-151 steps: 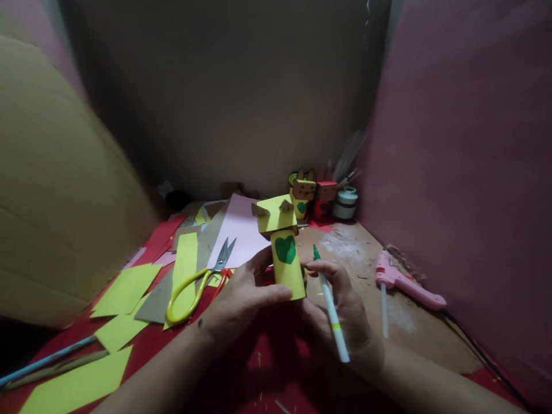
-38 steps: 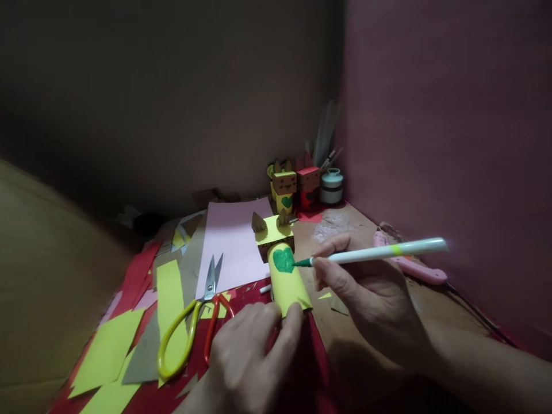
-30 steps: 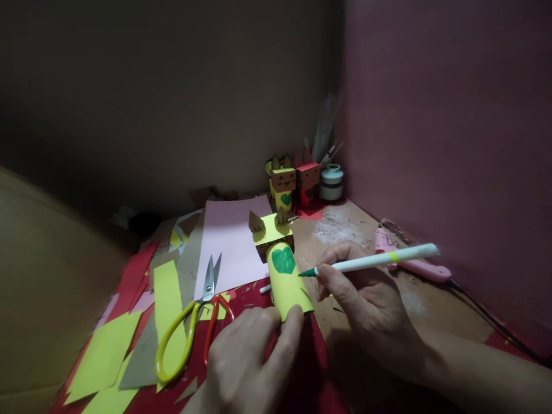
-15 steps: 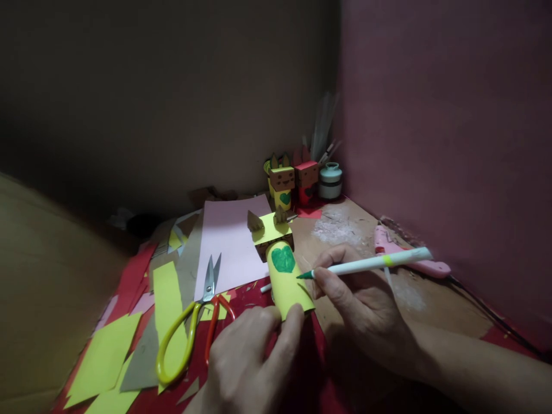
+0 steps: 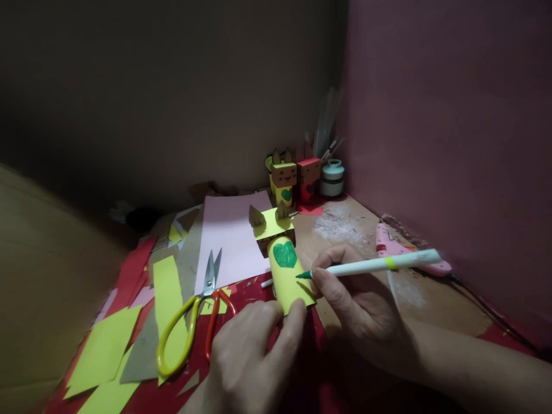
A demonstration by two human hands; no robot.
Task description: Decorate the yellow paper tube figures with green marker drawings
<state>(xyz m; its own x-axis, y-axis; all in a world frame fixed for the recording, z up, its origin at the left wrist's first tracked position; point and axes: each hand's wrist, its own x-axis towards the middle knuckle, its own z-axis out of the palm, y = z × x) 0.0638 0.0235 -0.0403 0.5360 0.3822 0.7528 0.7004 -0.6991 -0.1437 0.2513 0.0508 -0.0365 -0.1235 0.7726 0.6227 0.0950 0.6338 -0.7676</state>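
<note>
My left hand (image 5: pixel 248 356) pinches the lower end of a yellow paper figure (image 5: pixel 288 276), a rolled tube with a green heart (image 5: pixel 285 254) and a square yellow head with brown ears (image 5: pixel 271 225). The figure lies tilted on the table. A white marker with a green tip (image 5: pixel 371 265) is gripped in my right hand (image 5: pixel 362 310), with its tip just right of the tube, below the heart and not on it.
Yellow-and-red scissors (image 5: pixel 194 310) lie open to the left on yellow paper strips (image 5: pixel 166 282) and a pink sheet (image 5: pixel 228 230). Two finished paper figures (image 5: pixel 295 178) and a small jar (image 5: pixel 332 178) stand in the back corner. A pink glue gun (image 5: pixel 401 253) lies at right.
Five seconds ago both hands held the figure upright; now it lies tilted on the table. Since 1.3 s ago the marker tip has lifted off the heart and drawn back slightly right.
</note>
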